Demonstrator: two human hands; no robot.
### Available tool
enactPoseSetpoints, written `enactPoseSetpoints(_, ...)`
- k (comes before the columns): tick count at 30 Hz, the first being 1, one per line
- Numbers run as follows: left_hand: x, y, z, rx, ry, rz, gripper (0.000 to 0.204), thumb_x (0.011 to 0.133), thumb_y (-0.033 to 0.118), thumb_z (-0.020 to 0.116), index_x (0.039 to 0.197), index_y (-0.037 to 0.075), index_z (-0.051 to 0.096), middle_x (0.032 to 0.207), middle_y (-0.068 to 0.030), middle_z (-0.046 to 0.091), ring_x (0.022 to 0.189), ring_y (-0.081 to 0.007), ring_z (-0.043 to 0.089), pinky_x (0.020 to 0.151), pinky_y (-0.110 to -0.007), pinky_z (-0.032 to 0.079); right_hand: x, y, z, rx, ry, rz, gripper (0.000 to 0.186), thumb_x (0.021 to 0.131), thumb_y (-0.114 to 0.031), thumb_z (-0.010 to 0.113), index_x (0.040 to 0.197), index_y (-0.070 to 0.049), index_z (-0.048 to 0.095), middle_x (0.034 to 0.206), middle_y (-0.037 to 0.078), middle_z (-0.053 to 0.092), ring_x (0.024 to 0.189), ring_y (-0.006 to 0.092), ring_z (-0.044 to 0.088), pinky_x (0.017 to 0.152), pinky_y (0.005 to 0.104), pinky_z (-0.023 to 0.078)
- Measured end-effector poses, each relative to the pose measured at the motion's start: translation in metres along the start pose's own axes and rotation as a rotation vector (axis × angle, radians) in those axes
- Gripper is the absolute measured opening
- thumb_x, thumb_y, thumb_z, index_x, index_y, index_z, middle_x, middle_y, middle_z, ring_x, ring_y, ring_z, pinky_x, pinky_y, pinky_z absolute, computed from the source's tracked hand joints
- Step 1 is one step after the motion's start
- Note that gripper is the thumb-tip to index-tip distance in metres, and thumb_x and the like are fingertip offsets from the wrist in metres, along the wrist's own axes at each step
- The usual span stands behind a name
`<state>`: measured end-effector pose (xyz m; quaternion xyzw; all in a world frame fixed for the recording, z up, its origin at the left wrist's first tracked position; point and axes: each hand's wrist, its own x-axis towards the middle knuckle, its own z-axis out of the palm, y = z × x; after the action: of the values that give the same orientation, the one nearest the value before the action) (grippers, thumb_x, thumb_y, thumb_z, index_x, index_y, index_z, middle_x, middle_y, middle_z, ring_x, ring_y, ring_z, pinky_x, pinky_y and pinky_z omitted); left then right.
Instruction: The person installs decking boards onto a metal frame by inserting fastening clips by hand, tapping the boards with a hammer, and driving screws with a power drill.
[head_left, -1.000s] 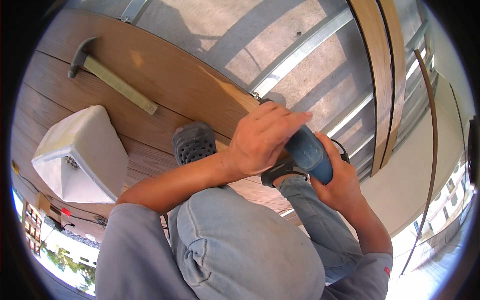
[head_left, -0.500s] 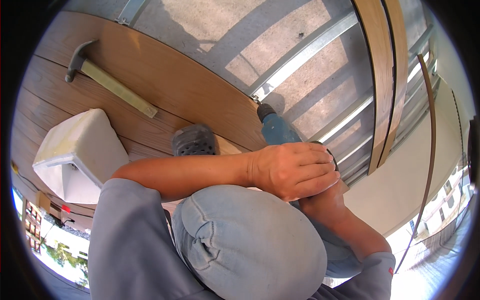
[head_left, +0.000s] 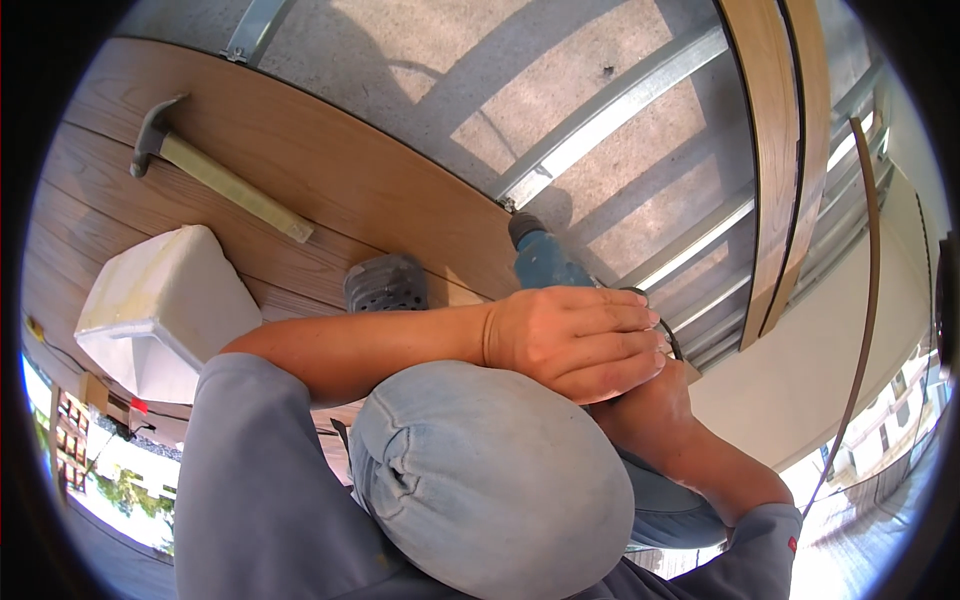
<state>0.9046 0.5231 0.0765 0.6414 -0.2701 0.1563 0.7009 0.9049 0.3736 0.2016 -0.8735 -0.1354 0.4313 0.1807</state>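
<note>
A blue power drill [head_left: 548, 262] points forward, its black chuck [head_left: 523, 228] close against the end of a metal joist [head_left: 620, 110] at the edge of the wood-grain decking [head_left: 400, 170]. My left hand [head_left: 570, 340] lies over the back of the drill, fingers together and curled down toward my right hand. Beneath it, my right hand [head_left: 645, 408] is closed around the drill's handle, which is mostly hidden by both hands. A thin dark cord [head_left: 670, 325] loops beside my fingertips. The bit and any screw are too small to make out.
On the decking to the left lie a claw hammer [head_left: 220, 180] and an off-white foam-like block [head_left: 165, 300]. A grey clog [head_left: 385, 283] stands near my left forearm. Two narrow boards [head_left: 765, 180] cross the joists at right. My pale-blue trousered knee [head_left: 500, 480] rises in front.
The chuck now sits nearer the joist's end, with less of the bit showing. Both hands stay on the drill, and the view has shifted slightly.
</note>
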Motion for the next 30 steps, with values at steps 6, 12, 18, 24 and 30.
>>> enactPoseSetpoints(6,0.000,-0.001,0.004,-0.006,0.034,-0.012,0.023,0.083,0.004,0.073,0.104,-0.002,0.065,0.103,-0.0160,0.076,0.096,-0.0321,0.075,0.089,-0.045,0.063,-0.001,0.004,0.002,0.016,0.023,-0.005,0.008,0.075,-0.008,0.073,0.081,-0.009,0.068,0.069,0.009,0.067,0.062,0.0305,0.069,0.053,0.0427,0.054)
enactPoseSetpoints(12,0.000,-0.002,0.004,-0.018,0.005,0.008,0.020,0.082,0.003,0.074,0.100,-0.001,0.066,0.101,-0.0151,0.076,0.095,-0.0316,0.075,0.088,-0.044,0.064,-0.003,0.006,-0.001,-0.042,0.033,-0.071,0.012,0.075,-0.009,0.075,0.086,-0.009,0.069,0.073,0.008,0.067,0.064,0.0298,0.069,0.053,0.0422,0.053)
enactPoseSetpoints(18,-0.004,-0.004,0.002,-0.036,-0.018,-0.016,0.016,0.081,0.004,0.075,0.094,0.000,0.067,0.101,-0.0152,0.076,0.096,-0.0326,0.074,0.088,-0.044,0.064,0.002,0.009,0.005,-0.027,0.041,-0.075,0.011,0.074,-0.007,0.074,0.083,-0.010,0.069,0.071,0.008,0.067,0.064,0.0300,0.069,0.054,0.0435,0.054)
enactPoseSetpoints(24,-0.006,-0.008,0.003,0.012,0.022,-0.021,0.014,0.081,0.004,0.074,0.093,-0.001,0.068,0.103,-0.0149,0.076,0.099,-0.0330,0.074,0.090,-0.044,0.063,0.008,0.013,0.003,-0.066,-0.071,0.012,0.003,0.078,-0.011,0.070,0.076,-0.010,0.067,0.066,0.009,0.065,0.059,0.0308,0.068,0.050,0.0449,0.053)
enactPoseSetpoints(30,-0.010,-0.009,0.000,0.022,-0.015,0.017,0.016,0.086,0.006,0.070,0.100,-0.002,0.067,0.106,-0.0169,0.075,0.100,-0.0342,0.074,0.090,-0.045,0.062,0.007,0.018,0.016,-0.082,0.086,-0.057,0.011,0.079,-0.015,0.069,0.070,-0.011,0.065,0.061,0.009,0.063,0.054,0.0318,0.066,0.047,0.0440,0.052)
